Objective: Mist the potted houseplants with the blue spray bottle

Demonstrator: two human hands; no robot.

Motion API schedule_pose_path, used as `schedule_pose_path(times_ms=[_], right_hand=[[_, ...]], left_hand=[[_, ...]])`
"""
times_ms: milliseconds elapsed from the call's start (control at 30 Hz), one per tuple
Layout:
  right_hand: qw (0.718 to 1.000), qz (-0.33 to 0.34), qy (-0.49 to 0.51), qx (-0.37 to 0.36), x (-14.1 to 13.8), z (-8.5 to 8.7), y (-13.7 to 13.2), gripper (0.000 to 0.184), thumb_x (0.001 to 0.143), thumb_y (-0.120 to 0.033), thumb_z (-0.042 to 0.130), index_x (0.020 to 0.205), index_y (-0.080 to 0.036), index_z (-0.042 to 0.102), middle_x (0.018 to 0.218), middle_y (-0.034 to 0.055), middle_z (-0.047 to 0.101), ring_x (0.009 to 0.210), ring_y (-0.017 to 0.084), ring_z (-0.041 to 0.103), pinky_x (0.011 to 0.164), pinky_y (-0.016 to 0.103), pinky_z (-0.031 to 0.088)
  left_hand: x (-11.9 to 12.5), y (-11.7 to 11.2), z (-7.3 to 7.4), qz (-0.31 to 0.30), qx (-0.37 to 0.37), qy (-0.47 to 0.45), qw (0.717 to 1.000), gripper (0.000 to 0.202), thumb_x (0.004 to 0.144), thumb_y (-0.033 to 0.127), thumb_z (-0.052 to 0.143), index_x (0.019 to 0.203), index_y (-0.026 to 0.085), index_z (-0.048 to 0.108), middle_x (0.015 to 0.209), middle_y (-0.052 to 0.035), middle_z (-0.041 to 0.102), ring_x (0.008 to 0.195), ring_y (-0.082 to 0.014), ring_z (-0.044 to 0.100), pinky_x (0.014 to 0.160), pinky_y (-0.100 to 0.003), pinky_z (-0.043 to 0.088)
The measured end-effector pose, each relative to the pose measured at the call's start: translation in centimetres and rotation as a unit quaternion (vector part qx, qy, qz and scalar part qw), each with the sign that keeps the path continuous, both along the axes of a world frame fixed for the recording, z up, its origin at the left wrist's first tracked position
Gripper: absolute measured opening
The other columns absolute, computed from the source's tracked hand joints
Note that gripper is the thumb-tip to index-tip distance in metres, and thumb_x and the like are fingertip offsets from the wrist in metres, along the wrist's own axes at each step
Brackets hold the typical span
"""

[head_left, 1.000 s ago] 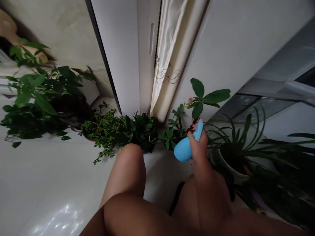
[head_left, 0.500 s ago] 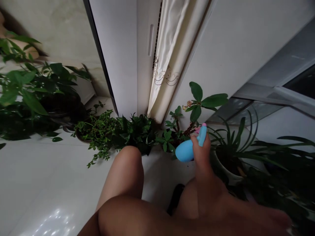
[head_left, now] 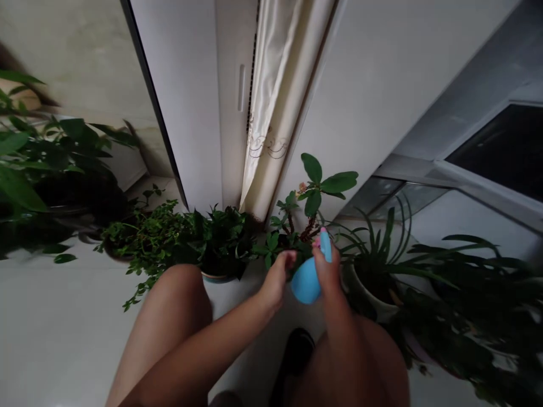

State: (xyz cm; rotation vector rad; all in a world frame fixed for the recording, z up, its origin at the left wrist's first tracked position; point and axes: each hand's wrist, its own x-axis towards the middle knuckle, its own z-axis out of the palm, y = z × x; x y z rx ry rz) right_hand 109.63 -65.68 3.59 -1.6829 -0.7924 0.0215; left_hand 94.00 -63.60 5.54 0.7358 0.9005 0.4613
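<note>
My right hand [head_left: 327, 270] is wrapped round the neck of a small blue spray bottle [head_left: 306, 280] with a pink-tipped nozzle, held upright just in front of a potted plant with broad oval leaves and small pink flowers [head_left: 311, 195]. My left hand [head_left: 278, 274] reaches in from the left, its fingers curled and touching the bottle's left side and the low leaves beside it. I cannot see what, if anything, those fingers pinch. Both bare knees show below the hands.
Several potted plants line the wall: a trailing small-leaved plant [head_left: 146, 240], a dark bushy one in a pot [head_left: 220, 243], a long-leaved plant in a white pot [head_left: 373, 277], larger foliage at far left [head_left: 46, 164] and far right [head_left: 475, 305]. A cream curtain [head_left: 271, 102] hangs behind. A dark shoe [head_left: 297, 350] rests on the white floor.
My left arm has come up from my lap and its hand now reaches the bottle and plant. The view has swung right, shifting everything leftward; the right hand keeps its grip.
</note>
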Motion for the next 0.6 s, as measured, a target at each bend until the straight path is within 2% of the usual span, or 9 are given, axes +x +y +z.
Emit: schedule_pose_path(times_ms=[33,100,200,300,400,500,600], right_hand=[[1.0,-0.01,0.012,0.002,0.0,-0.4,0.0,0.034,0.062,-0.031,0.054,0.093,-0.019,0.063,0.08,0.0035,0.067,0.077,0.022,0.062,0.08,0.04,0.049],[0.999,-0.022,0.03,0.004,0.1,-0.9,-0.1,0.037,0.061,-0.03,0.053,0.095,-0.02,0.063,0.083,0.004,0.067,0.082,0.024,0.063,0.081,0.041,0.048],[0.999,-0.008,0.037,-0.007,0.3,-1.0,-0.8,0.037,0.059,-0.029,0.055,0.093,-0.021,0.064,0.089,0.0043,0.068,0.085,0.025,0.062,0.082,0.041,0.048],[0.999,0.009,0.045,-0.018,0.7,-0.9,-1.9,0.036,0.059,-0.029,0.056,0.092,-0.021,0.066,0.09,0.0044,0.068,0.085,0.024,0.063,0.082,0.04,0.048],[0.998,0.004,0.054,-0.027,1.3,-0.9,-3.0,0.034,0.06,-0.03,0.056,0.09,-0.02,0.066,0.085,0.0044,0.069,0.083,0.024,0.063,0.081,0.04,0.048],[0.997,-0.015,0.06,-0.038,2.0,-0.9,-4.0,0.036,0.06,-0.032,0.058,0.093,-0.02,0.066,0.082,0.0038,0.069,0.081,0.025,0.064,0.08,0.042,0.048],[0.996,-0.013,0.068,-0.05,2.8,-1.2,-4.8,0.045,0.057,-0.031,0.058,0.1,-0.021,0.066,0.09,0.0043,0.07,0.088,0.025,0.063,0.087,0.04,0.046]], left_hand=[[0.6,0.3,-1.1,-0.021,-0.035,0.027,0.999,0.035,0.091,0.038,0.026,0.093,0.02,0.056,0.1,-0.0032,0.058,0.097,-0.0145,0.052,0.084,-0.024,0.039],[1.2,0.2,-3.2,-0.065,-0.085,0.068,0.992,0.035,0.088,0.041,0.032,0.085,0.015,0.055,0.091,-0.0077,0.058,0.087,-0.0185,0.053,0.079,-0.029,0.039],[1.0,-1.3,-5.3,-0.11,-0.108,0.083,0.985,0.031,0.083,0.043,0.044,0.084,0.015,0.057,0.093,-0.0074,0.06,0.083,-0.0188,0.053,0.078,-0.03,0.038],[0.3,-3.0,-6.1,-0.136,-0.112,0.077,0.981,0.026,0.084,0.038,0.042,0.084,0.018,0.059,0.099,-0.0059,0.062,0.084,-0.0182,0.052,0.077,-0.03,0.036],[-0.6,-3.9,-6.6,-0.162,-0.134,0.074,0.975,0.028,0.087,0.037,0.036,0.079,0.02,0.056,0.097,-0.0051,0.063,0.077,-0.0164,0.052,0.072,-0.029,0.035],[-1.7,-4.1,-7.1,-0.207,-0.173,0.057,0.961,0.038,0.089,0.04,0.027,0.078,0.019,0.057,0.086,-0.006,0.065,0.066,-0.0153,0.052,0.068,-0.03,0.034],[-2.8,-4.0,-7.2,-0.272,-0.166,-0.002,0.948,0.05,0.087,0.048,0.023,0.08,0.016,0.06,0.084,-0.0076,0.065,0.068,-0.0161,0.054,0.071,-0.03,0.034]])
